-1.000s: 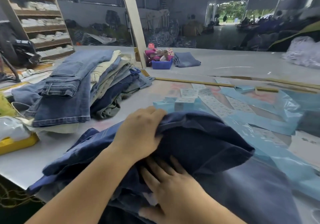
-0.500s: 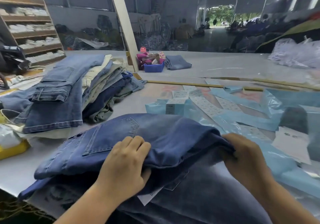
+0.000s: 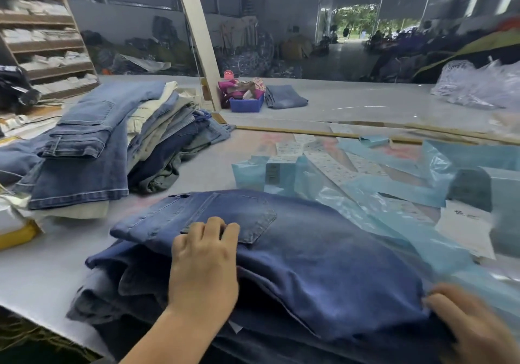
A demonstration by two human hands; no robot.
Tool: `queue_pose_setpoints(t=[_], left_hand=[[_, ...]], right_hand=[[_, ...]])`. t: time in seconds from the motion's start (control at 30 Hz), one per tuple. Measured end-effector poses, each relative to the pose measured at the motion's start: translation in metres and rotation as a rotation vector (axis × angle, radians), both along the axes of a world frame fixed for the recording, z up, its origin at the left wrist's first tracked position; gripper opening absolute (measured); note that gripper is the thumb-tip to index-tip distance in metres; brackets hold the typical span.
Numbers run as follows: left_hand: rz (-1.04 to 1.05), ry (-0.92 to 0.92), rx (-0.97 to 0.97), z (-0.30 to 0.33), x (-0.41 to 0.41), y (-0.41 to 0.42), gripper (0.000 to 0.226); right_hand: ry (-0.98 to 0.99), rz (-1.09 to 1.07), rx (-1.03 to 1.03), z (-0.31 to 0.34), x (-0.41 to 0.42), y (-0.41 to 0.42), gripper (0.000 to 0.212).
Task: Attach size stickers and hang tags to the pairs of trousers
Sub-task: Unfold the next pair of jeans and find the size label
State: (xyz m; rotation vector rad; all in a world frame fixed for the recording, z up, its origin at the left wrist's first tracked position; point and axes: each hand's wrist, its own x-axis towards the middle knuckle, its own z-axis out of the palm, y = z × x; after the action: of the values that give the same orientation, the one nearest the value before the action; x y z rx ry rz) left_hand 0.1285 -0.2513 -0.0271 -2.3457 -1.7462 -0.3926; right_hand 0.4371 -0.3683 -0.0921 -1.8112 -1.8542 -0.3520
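Compared with 0.5 s earlier, the folded pair of dark blue denim trousers [image 3: 323, 254] lies flatter and more spread out on the pale grey work table [image 3: 42, 273], with its rear patch pocket [image 3: 247, 217] now facing up and fully exposed. The left hand [image 3: 204, 265] has shifted forward: it rests palm down on the top layer, fingers curled over the waistband edge just beside the pocket, gripping the fabric. The right hand [image 3: 475, 327] has dropped toward the lower right corner of the view; it is motion-blurred, its fingers close on the right edge of the same trousers, pinching the denim. The trousers sit on top of more dark denim at the near table edge, directly in front of the person. To the left, a stack of folded jeans and cream trousers [image 3: 92, 149] stands well apart from the held pair, with a strip of bare table between them. To the right, crumpled light blue plastic bags [image 3: 416, 186] touch and partly overlap the trousers' right side. Beyond them lie white strips of printed size stickers [image 3: 329, 164] and small light blue boxes [image 3: 277, 166]. A wooden ruler strip [image 3: 295, 131] crosses the table behind these. A blue plastic bin [image 3: 246, 104] stands far back beside a tilted white post [image 3: 197, 34].
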Motion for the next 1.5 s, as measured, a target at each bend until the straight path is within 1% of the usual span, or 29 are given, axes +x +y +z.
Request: queue_pose_setpoints(t=[0.03, 0.1, 0.13, 0.2, 0.23, 0.3, 0.4, 0.47, 0.5, 0.57, 0.63, 0.7, 0.77, 0.87, 0.9, 0.93, 0.97, 1.03, 1.07, 1.1, 1.13, 1.2, 1.23, 1.27, 1.33, 1.37, 1.4, 1.47, 1.5], left_hand=[[0.002, 0.028, 0.006, 0.001, 0.005, 0.002, 0.053], [0.003, 0.098, 0.032, 0.001, 0.013, 0.005, 0.049], [0.003, 0.119, 0.038, -0.001, 0.014, 0.006, 0.047], [-0.006, 0.121, 0.06, -0.001, 0.013, 0.007, 0.042], [-0.022, 0.107, 0.062, 0.001, 0.013, 0.006, 0.039], [-0.102, 0.055, 0.089, 0.0, 0.016, 0.005, 0.033], [-0.19, -0.027, 0.189, -0.001, 0.023, 0.005, 0.036], [-0.231, -0.068, 0.217, -0.004, 0.025, 0.005, 0.037], [-0.236, -0.077, 0.197, -0.006, 0.024, 0.005, 0.038], [-0.188, -0.014, 0.138, -0.012, 0.019, 0.005, 0.049], [-0.075, 0.014, 0.079, -0.018, 0.005, 0.007, 0.065], [0.064, -0.055, 0.055, -0.014, -0.014, 0.01, 0.074], [0.177, -0.193, 0.012, -0.009, -0.031, 0.013, 0.077], [0.244, -0.446, -0.098, -0.012, -0.034, 0.014, 0.077], [0.251, -0.489, -0.098, -0.014, -0.032, 0.013, 0.076], [0.246, -0.512, -0.073, -0.017, -0.029, 0.012, 0.074], [0.226, -0.528, -0.041, -0.017, -0.028, 0.012, 0.072], [0.143, -0.56, 0.018, -0.015, -0.025, 0.013, 0.066], [0.102, -0.568, 0.043, -0.013, -0.025, 0.014, 0.063], [0.07, -0.567, 0.063, -0.011, -0.025, 0.015, 0.062], [0.065, -0.553, 0.076, -0.009, -0.025, 0.016, 0.064], [0.162, -0.479, 0.079, -0.009, -0.032, 0.016, 0.074], [0.243, -0.451, 0.08, -0.011, -0.036, 0.016, 0.082], [0.321, -0.444, 0.075, -0.014, -0.041, 0.015, 0.09], [0.435, -0.466, 0.036, -0.019, -0.044, 0.011, 0.093], [0.465, -0.471, 0.005, -0.021, -0.042, 0.009, 0.085], [0.48, -0.448, -0.027, -0.023, -0.039, 0.009, 0.07], [0.472, -0.29, -0.077, -0.019, -0.031, 0.014, 0.043], [0.447, -0.187, -0.093, -0.014, -0.027, 0.018, 0.039]], right_hand=[[0.053, -0.021, -0.059, -0.007, 0.007, -0.001, 0.046], [0.018, -0.133, -0.079, 0.002, 0.008, -0.001, 0.017], [-0.014, -0.16, -0.112, 0.011, 0.007, 0.001, 0.029], [-0.083, -0.136, -0.176, 0.031, -0.002, 0.004, 0.079], [-0.117, -0.084, -0.183, 0.04, -0.012, 0.006, 0.096], [-0.225, 0.06, -0.214, 0.053, -0.04, 0.01, 0.11], [-0.383, 0.166, -0.367, 0.07, -0.077, 0.024, 0.109], [-0.367, 0.183, -0.524, 0.07, -0.092, 0.04, 0.103], [-0.309, 0.19, -0.562, 0.068, -0.097, 0.047, 0.092], [-0.245, 0.214, -0.467, 0.058, -0.094, 0.057, 0.06], [-0.176, 0.202, -0.417, 0.055, -0.082, 0.061, 0.045], [-0.079, 0.167, -0.369, 0.058, -0.069, 0.059, 0.046], [-0.044, 0.107, -0.363, 0.061, -0.059, 0.058, 0.051], [-0.16, 0.083, -0.484, 0.069, -0.065, 0.063, 0.056], [-0.212, 0.045, -0.556, 0.075, -0.075, 0.063, 0.062], [-0.273, 0.029, -0.553, 0.079, -0.084, 0.066, 0.072], [-0.33, 0.058, -0.482, 0.083, -0.095, 0.07, 0.085], [-0.291, 0.209, -0.324, 0.09, -0.129, 0.077, 0.104], [-0.298, 0.284, -0.33, 0.09, -0.148, 0.085, 0.102], [-0.312, 0.348, -0.317, 0.089, -0.162, 0.096, 0.093], [-0.303, 0.374, -0.3, 0.088, -0.173, 0.107, 0.079], [-0.268, 0.34, -0.207, 0.089, -0.182, 0.127, 0.043], [-0.192, 0.288, -0.152, 0.092, -0.181, 0.135, 0.03], [-0.049, 0.234, -0.084, 0.094, -0.178, 0.139, 0.023], [0.247, 0.125, 0.061, 0.099, -0.165, 0.143, 0.012], [0.364, 0.09, 0.123, 0.102, -0.157, 0.145, 0.007], [0.428, 0.07, 0.183, 0.103, -0.15, 0.146, 0.011], [0.428, 0.064, 0.226, 0.107, -0.145, 0.142, 0.02], [0.417, 0.082, 0.214, 0.107, -0.147, 0.138, 0.021]])
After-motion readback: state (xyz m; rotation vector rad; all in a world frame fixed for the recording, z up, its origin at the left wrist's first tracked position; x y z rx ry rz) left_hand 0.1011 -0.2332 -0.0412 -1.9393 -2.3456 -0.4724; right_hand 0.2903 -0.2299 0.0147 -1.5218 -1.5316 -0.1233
